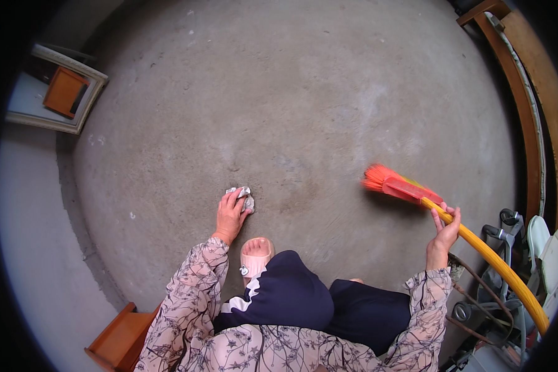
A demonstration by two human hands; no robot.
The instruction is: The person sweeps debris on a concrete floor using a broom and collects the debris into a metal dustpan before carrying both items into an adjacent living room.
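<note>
My left hand point(231, 215) grips a crumpled piece of greyish-white paper point(248, 203) low over the concrete floor point(279, 111), ahead of my sandalled foot point(256, 253). Whether the paper touches the floor, I cannot tell. Off to the right, my right hand point(444, 232) is closed around the yellow handle point(497, 267) of a broom. Its red head point(402, 187) tilts to the left, with the orange-red bristles point(375, 177) slightly blurred and a shadow below them.
At left, a framed mirror point(95, 100) leans by the wall point(30, 176). An orange-brown wooden piece point(116, 342) stands at lower left. Wooden boards point(532, 116) line the right side. Below them are metal frames with casters point(509, 216) and white panels point(551, 260).
</note>
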